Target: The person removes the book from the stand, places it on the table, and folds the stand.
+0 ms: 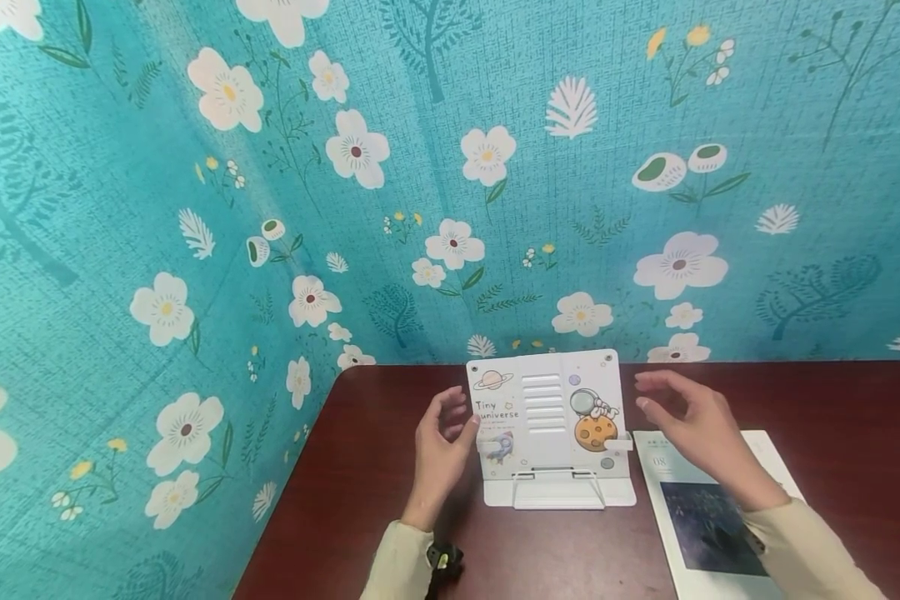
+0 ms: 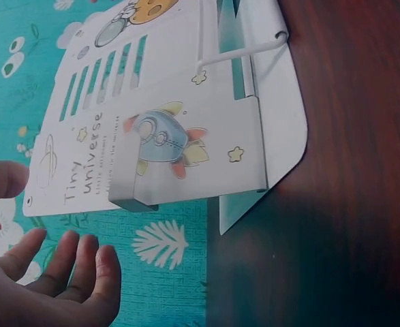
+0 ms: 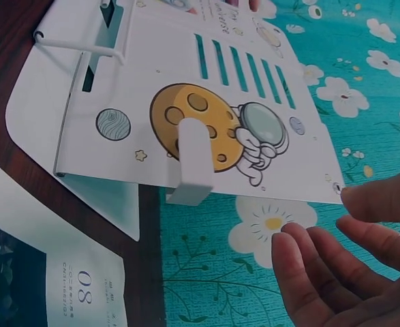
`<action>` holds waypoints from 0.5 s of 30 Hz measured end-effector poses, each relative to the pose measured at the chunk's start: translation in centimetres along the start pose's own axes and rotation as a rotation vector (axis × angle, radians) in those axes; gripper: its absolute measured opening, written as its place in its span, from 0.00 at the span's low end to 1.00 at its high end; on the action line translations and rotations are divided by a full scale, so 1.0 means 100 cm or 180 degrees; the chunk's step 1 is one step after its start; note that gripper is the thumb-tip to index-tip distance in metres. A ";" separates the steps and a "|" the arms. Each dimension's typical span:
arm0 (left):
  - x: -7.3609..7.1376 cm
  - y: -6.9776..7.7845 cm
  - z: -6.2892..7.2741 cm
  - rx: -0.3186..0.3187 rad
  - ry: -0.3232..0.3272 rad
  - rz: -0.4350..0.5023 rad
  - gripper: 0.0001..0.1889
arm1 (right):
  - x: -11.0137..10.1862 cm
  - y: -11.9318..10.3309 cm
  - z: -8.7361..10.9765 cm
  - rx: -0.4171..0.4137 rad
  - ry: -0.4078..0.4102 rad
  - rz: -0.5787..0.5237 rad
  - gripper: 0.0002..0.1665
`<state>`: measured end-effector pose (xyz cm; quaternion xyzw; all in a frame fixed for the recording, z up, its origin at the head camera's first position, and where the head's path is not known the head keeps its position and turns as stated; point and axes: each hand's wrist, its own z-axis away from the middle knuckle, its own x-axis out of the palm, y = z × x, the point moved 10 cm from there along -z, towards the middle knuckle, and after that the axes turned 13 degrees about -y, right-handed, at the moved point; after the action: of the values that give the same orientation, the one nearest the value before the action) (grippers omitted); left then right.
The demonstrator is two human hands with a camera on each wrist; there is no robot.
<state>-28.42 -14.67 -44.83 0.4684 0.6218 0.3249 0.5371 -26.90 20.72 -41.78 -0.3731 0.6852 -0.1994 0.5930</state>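
Note:
A white metal book stand point(image 1: 506, 454) stands tilted back on its base, printed with a rocket, a planet and an astronaut on an orange moon. Slots run down its middle, a wire rest point(image 1: 558, 504) folds out in front, and a white clip point(image 3: 197, 163) sits at each side. Beside the stand's left edge is my left hand point(image 1: 442, 442), fingers loosely bent and holding nothing. My right hand point(image 1: 693, 421) hovers off the right edge, thumb and fingers apart. In the right wrist view its thumb point(image 3: 373, 201) appears near the upper corner; contact is unclear.
A magazine point(image 1: 693, 533) with a dark cover picture lies right of the stand, partly under my right forearm. The dark red-brown table point(image 1: 375, 450) meets teal floral cloth point(image 1: 420, 167) behind and at left. A dark strap point(image 1: 445, 560) is at my left wrist.

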 end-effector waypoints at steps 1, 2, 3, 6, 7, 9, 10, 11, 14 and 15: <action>0.001 -0.003 -0.001 -0.0026 -0.0026 0.0011 0.25 | 0.001 0.001 -0.002 0.0018 -0.0013 -0.0028 0.22; 0.002 -0.005 -0.002 -0.0043 -0.0049 0.0026 0.25 | 0.003 0.002 -0.003 0.0042 -0.0028 -0.0056 0.22; 0.002 -0.006 -0.003 -0.0050 -0.0065 0.0037 0.25 | 0.004 0.003 -0.005 0.0067 -0.0040 -0.0077 0.22; 0.004 -0.011 -0.005 -0.0053 -0.0086 0.0093 0.24 | 0.009 0.006 -0.009 0.0127 -0.0084 -0.0136 0.21; 0.004 -0.012 -0.006 -0.0067 -0.0092 0.0114 0.23 | 0.011 0.007 -0.011 0.0150 -0.0092 -0.0138 0.21; 0.006 -0.016 -0.007 -0.0096 -0.0105 0.0132 0.22 | 0.014 0.009 -0.013 0.0194 -0.0108 -0.0129 0.19; 0.006 -0.017 -0.007 -0.0112 -0.0111 0.0148 0.22 | 0.016 0.010 -0.015 0.0207 -0.0116 -0.0138 0.18; 0.007 -0.018 -0.008 -0.0132 -0.0122 0.0156 0.21 | 0.017 0.011 -0.016 0.0222 -0.0123 -0.0142 0.16; 0.008 -0.021 -0.008 -0.0179 -0.0134 0.0170 0.19 | 0.022 0.013 -0.017 0.0251 -0.0144 -0.0161 0.11; 0.008 -0.022 -0.009 -0.0193 -0.0135 0.0167 0.18 | 0.023 0.014 -0.017 0.0252 -0.0153 -0.0162 0.09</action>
<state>-29.75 -14.58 -46.90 0.4749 0.5876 0.3476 0.5553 -28.98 19.59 -43.94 -0.3713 0.6526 -0.2323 0.6183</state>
